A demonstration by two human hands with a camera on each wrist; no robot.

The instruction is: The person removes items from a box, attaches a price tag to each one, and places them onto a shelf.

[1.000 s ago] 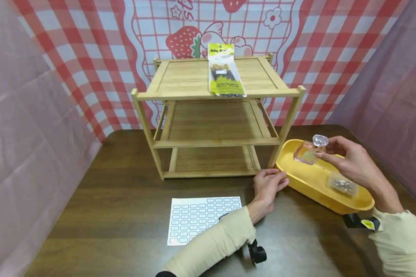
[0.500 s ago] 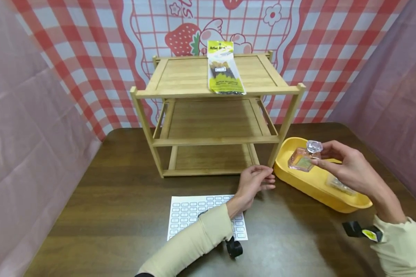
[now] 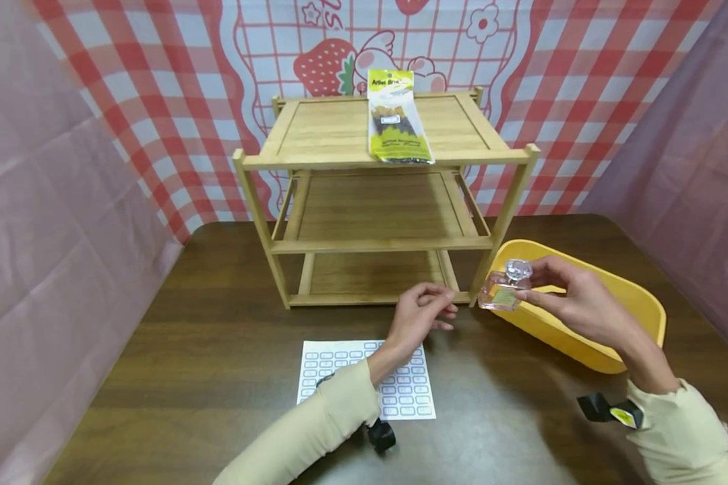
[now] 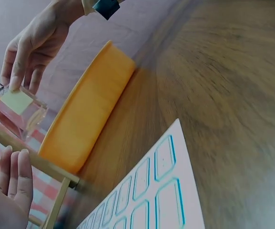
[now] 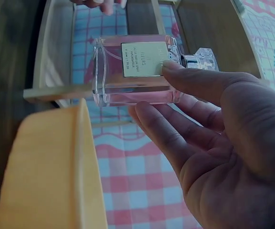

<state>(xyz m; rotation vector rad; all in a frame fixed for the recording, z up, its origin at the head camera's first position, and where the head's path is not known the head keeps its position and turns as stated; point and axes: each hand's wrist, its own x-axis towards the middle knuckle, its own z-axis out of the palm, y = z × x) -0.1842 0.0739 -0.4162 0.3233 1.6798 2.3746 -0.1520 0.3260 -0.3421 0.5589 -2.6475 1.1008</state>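
Observation:
A pink glass perfume bottle with a faceted clear stopper hangs in the air at the left end of the yellow basin. My right hand pinches it between thumb and fingers near the neck. The pale label on its face shows in the right wrist view, the thumb covering one corner. My left hand hovers in front of the rack's lower shelf, fingers loosely bent and nothing visible in them. Under the left forearm lies a white sheet of blue-framed labels, partly hidden by the sleeve.
A three-tier wooden rack stands at the back of the table. On its top shelf lies a yellow-and-white packet of artist brushes. The yellow basin sits right of the rack, partly hidden by the right arm.
My right hand has brought the perfume bottle left and lower, from over the basin to its left end. My left hand has left the basin's edge and moved left.

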